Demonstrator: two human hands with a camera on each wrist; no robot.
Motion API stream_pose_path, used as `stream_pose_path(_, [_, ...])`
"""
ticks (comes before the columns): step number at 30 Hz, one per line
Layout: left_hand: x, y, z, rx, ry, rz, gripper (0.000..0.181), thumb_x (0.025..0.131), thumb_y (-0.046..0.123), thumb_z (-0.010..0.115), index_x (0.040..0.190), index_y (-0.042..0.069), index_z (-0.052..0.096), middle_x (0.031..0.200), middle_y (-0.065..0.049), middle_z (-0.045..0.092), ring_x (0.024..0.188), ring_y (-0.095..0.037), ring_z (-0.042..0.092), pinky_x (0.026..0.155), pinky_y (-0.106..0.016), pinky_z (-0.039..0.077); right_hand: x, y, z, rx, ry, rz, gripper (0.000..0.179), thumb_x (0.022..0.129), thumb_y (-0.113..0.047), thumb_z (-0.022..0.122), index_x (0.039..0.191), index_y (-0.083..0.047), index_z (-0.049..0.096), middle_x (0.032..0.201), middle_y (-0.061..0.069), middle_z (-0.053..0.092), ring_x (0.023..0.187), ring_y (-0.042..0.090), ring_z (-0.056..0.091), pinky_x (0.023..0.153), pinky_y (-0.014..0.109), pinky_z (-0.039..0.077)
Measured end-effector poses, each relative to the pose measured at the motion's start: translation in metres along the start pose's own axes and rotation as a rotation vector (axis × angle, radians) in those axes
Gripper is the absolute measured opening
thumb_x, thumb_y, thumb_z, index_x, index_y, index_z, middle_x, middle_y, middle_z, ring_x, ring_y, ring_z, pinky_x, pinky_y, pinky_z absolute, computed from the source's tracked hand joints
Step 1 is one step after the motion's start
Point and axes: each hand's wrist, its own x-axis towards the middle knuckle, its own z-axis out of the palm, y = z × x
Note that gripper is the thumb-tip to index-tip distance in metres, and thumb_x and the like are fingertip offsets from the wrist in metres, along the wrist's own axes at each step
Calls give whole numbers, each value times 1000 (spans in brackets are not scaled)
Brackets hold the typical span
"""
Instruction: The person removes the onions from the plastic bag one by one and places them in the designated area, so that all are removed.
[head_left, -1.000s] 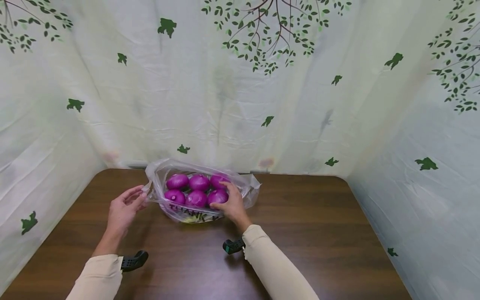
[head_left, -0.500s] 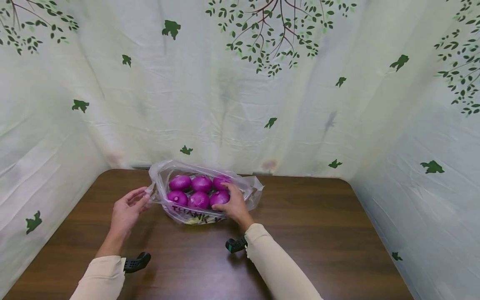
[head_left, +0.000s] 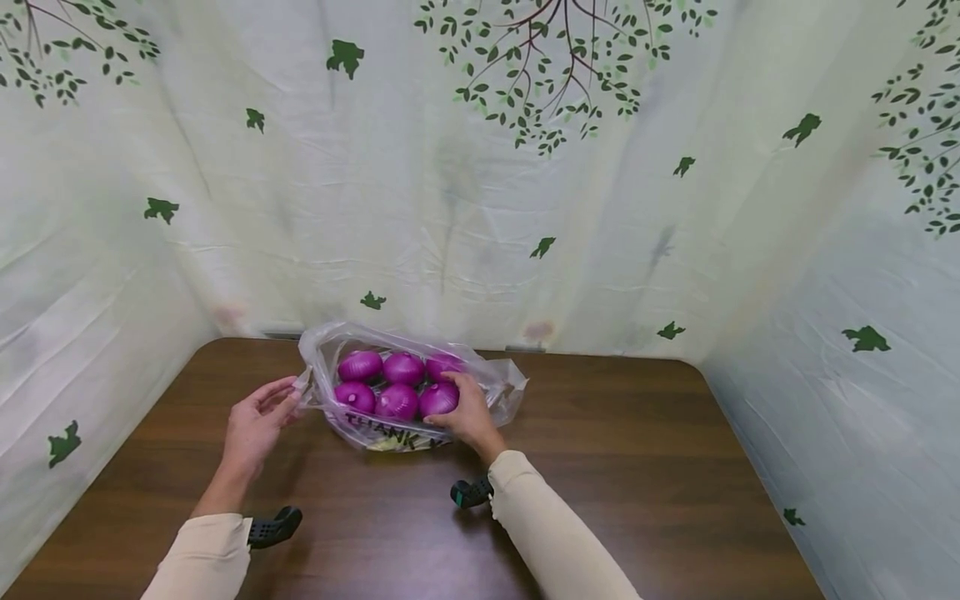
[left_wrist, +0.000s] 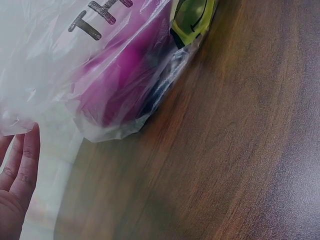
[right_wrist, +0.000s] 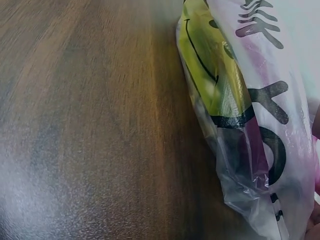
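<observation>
A clear plastic bag with dark printed letters lies opened on the table. Several purple onions sit in it in two rows. My left hand pinches the bag's left end between thumb and fingers; in the left wrist view, fingertips meet the plastic. Over the bag's right part, my right hand curls its thumb and fingers round the front right onion, which still lies among the others. The right wrist view shows mostly the bag's printed side, with only bits of the hand at the right edge.
The brown wooden table extends to both sides and in front of the bag. A pale curtain with green leaf prints stands behind and along the sides. Dark wrist devices are on both forearms.
My right fingers have drawn down from the back right onion onto the front right one. The left hand keeps its pinch on the bag. The head view has shifted slightly.
</observation>
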Motion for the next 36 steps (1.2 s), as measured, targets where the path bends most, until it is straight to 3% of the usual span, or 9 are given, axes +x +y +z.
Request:
stream_pose_path(19, [0, -3, -1, 0, -9, -21, 53, 95, 26, 61, 134, -7, 48, 94, 20, 58, 81, 4, 61, 77, -21, 55, -3, 8, 6, -47, -37, 72, 76, 67, -10, 88, 133, -4, 50, 132, 18, 46, 122, 35, 46, 103, 51, 41])
stream_pose_path(26, [-1, -2, 1, 7, -9, -10, 51, 96, 25, 60, 133, -8, 48, 95, 20, 57, 81, 5, 60, 77, -22, 56, -4, 6, 5, -55, -32, 79, 75, 67, -10, 88, 132, -4, 51, 131, 18, 47, 121, 35, 47, 102, 51, 41])
stream_pose_path(36, [0, -2, -2, 4, -8, -42, 53, 95, 28, 62, 134, -5, 48, 95, 21, 58, 82, 1, 63, 76, -19, 55, -6, 1, -2, -44, -24, 76, 74, 67, -11, 88, 132, -6, 52, 130, 17, 47, 120, 34, 47, 101, 52, 42])
